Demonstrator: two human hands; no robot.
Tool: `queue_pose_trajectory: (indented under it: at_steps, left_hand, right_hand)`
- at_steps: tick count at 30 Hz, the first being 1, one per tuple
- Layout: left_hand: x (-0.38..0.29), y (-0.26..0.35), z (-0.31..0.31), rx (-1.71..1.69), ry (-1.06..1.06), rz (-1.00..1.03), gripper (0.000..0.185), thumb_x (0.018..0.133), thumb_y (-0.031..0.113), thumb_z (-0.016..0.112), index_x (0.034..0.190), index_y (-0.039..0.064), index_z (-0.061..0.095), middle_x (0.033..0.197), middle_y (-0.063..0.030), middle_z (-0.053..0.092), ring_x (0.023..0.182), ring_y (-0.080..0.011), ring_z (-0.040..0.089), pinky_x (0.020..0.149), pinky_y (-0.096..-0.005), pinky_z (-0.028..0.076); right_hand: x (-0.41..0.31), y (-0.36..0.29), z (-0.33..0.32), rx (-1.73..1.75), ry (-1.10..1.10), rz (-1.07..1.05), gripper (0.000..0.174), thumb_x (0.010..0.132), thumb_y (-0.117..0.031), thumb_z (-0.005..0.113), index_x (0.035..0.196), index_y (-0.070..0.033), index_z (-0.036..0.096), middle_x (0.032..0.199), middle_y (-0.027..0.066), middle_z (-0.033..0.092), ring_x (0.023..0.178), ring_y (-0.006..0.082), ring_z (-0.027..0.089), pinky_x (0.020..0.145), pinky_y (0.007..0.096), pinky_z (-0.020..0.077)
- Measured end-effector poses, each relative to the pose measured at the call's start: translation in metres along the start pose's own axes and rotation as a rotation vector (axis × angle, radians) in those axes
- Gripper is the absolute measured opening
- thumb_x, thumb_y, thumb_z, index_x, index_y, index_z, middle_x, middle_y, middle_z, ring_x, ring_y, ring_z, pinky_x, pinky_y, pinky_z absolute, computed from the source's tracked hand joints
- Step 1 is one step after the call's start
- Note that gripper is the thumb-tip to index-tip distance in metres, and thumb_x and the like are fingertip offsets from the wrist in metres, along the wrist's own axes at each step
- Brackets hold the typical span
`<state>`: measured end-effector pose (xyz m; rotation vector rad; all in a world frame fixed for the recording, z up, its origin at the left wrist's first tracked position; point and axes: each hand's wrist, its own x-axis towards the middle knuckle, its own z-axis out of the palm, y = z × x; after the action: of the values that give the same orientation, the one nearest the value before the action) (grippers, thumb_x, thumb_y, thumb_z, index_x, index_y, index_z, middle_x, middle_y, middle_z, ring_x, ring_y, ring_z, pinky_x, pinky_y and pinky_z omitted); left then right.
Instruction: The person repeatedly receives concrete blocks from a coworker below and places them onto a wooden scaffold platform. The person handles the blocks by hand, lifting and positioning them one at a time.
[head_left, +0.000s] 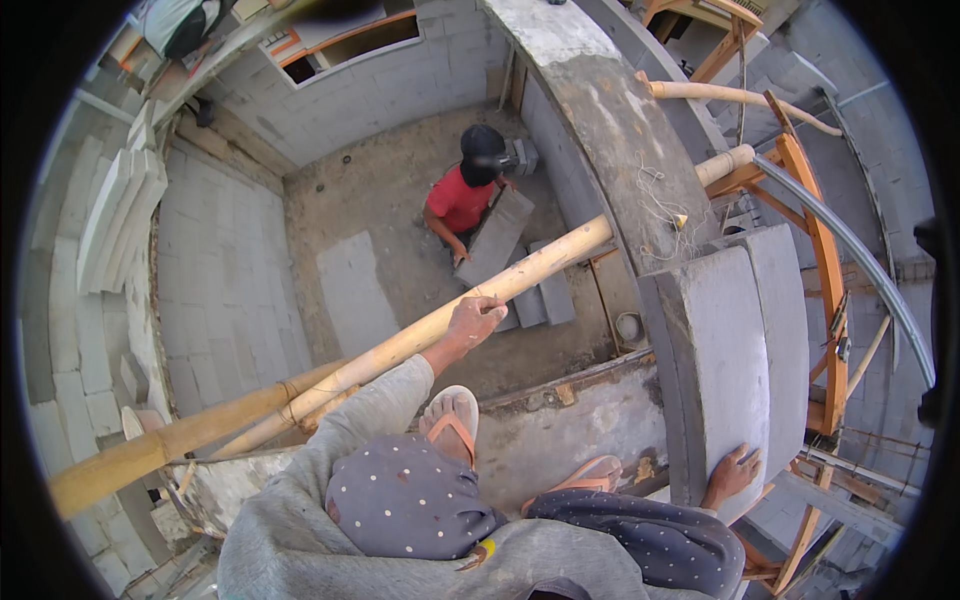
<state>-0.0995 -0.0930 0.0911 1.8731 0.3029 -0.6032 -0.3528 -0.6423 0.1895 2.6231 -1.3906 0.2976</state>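
Observation:
My left hand (472, 321) is over a bamboo pole (544, 259), its fingers curled; whether it touches the pole or pinches something small is unclear. The pole slants across the room below me. My right hand (735, 474) lies on the near end of a grey lightweight concrete block (724, 352), fingers slightly apart. A second block (780, 330) stands against its right side. Down on the floor, a person in a red shirt (459, 199) holds a similar block (499, 236) in both hands.
My feet in flip-flops (452, 427) are up on a concrete ledge (570, 427). A concrete beam (592, 112) bears tangled string (660, 184). More blocks (555, 292) lie below. Thin blocks (120, 217) lean on the left wall. Timber framing (817, 277) and a metal channel (855, 255) stand right.

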Motion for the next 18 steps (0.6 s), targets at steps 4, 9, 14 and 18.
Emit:
queue_pose_trajectory:
  at_steps: [4, 9, 14, 18]
  left_hand:
    - [0.022, -0.017, -0.03, -0.15, 0.29, 0.044, 0.033, 0.088, 0.026, 0.07, 0.111, 0.002, 0.074, 0.091, -0.0114, 0.075, 0.083, -0.0168, 0.069, 0.079, -0.0313, 0.053]
    - [0.037, -0.046, -0.07, -0.331, 0.506, -0.067, 0.036, 0.089, 0.021, 0.071, 0.118, 0.0, 0.07, 0.097, -0.0091, 0.074, 0.082, -0.0152, 0.067, 0.077, -0.0298, 0.052]
    - [0.039, -0.058, -0.088, -0.558, 0.596, -0.176, 0.044, 0.09, 0.028, 0.072, 0.124, 0.0, 0.066, 0.104, -0.0076, 0.071, 0.085, -0.0176, 0.066, 0.076, -0.0317, 0.052]
    - [0.05, -0.055, -0.085, -0.726, 0.513, -0.384, 0.055, 0.089, 0.038, 0.073, 0.128, 0.001, 0.061, 0.11, -0.0097, 0.068, 0.091, -0.0192, 0.065, 0.078, -0.0339, 0.052]
  right_hand:
    - [0.002, 0.003, 0.002, -0.002, 0.011, -0.007, 0.064, 0.104, -0.045, 0.043, 0.145, 0.004, 0.046, 0.145, 0.0345, 0.044, 0.138, 0.0453, 0.04, 0.116, 0.0484, 0.0288]
    - [0.011, -0.038, -0.026, -0.028, -0.069, -0.136, 0.067, 0.099, -0.032, 0.053, 0.148, 0.01, 0.035, 0.147, 0.0353, 0.04, 0.138, 0.0475, 0.038, 0.117, 0.0488, 0.029]
    - [0.009, -0.158, -0.096, 0.216, -0.281, -0.848, 0.073, 0.088, -0.014, 0.066, 0.146, 0.013, 0.032, 0.146, 0.0341, 0.04, 0.138, 0.047, 0.038, 0.116, 0.0475, 0.0312]
    - [-0.022, -0.286, -0.134, 0.309, -0.516, -1.32, 0.079, 0.085, -0.02, 0.071, 0.146, 0.011, 0.032, 0.142, 0.0318, 0.043, 0.134, 0.0443, 0.042, 0.115, 0.0466, 0.0336]
